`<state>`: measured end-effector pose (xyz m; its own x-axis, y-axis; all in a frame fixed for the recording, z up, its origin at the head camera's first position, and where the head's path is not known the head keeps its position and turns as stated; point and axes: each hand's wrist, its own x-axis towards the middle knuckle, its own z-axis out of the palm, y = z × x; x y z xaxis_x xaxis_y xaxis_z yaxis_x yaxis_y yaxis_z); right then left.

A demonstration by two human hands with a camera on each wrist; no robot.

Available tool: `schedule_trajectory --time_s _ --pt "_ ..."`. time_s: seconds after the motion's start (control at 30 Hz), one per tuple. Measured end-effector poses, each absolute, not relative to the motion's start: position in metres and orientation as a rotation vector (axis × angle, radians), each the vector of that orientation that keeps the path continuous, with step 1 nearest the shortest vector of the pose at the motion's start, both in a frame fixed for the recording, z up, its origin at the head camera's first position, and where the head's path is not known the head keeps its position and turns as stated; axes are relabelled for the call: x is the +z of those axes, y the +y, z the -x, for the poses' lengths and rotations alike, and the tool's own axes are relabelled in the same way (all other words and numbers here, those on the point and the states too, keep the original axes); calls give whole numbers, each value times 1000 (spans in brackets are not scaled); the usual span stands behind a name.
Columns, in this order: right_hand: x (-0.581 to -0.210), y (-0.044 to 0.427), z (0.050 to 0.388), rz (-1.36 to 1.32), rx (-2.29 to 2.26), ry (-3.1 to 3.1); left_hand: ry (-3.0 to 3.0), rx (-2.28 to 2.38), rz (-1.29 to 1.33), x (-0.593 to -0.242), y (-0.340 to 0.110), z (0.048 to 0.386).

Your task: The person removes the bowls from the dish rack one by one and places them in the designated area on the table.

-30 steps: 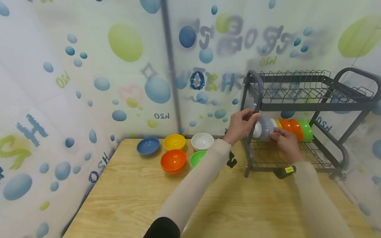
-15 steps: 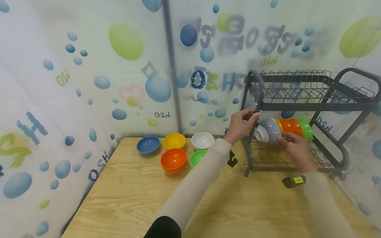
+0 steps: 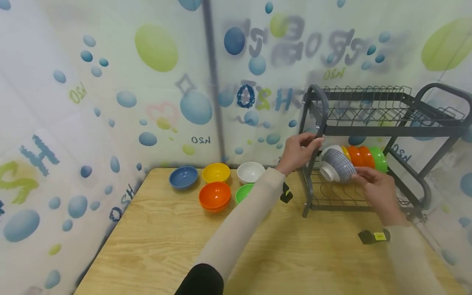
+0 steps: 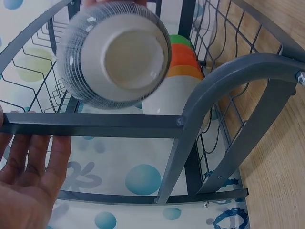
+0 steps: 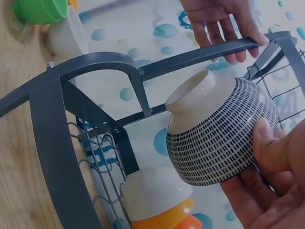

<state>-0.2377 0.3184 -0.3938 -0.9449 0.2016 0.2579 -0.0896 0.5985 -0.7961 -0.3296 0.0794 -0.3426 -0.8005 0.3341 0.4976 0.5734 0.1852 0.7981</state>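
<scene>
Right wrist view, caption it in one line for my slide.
Right hand grips a dark-dashed white bowl while the left hand holds the grey metal dish rack.

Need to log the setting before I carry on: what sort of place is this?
Probably a staged kitchen-style work area, though I can't be sure. A dish rack and coloured bowls stand on a wood-grain table, backed by bubble-patterned walls.

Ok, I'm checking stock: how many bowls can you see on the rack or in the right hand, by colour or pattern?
Patterned bowl, in the right hand: 1
White bowl: 1
Yellow bowl: 1
Orange bowls: 2
Green bowl: 1
Total visible: 6
</scene>
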Motion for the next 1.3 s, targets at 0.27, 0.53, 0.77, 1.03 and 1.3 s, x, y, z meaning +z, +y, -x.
schedule_trajectory --time_s 0.27,0.53,0.77,1.03,1.3 --pt "-384 312 221 8 1155 -2450 -2336 -1614 880 -338 76 333" --pt "-377 304 207 -114 1022 -2405 -2449 -1519 927 -330 70 335" --pt "-368 288 201 -326 999 -2264 -2421 -1550 957 -336 41 331" --pt "-364 273 201 -622 881 -2103 -2361 -1533 1029 -334 9 307" --pt "-367 257 197 -811 725 -2037 -2307 -1127 1243 -341 -15 271"
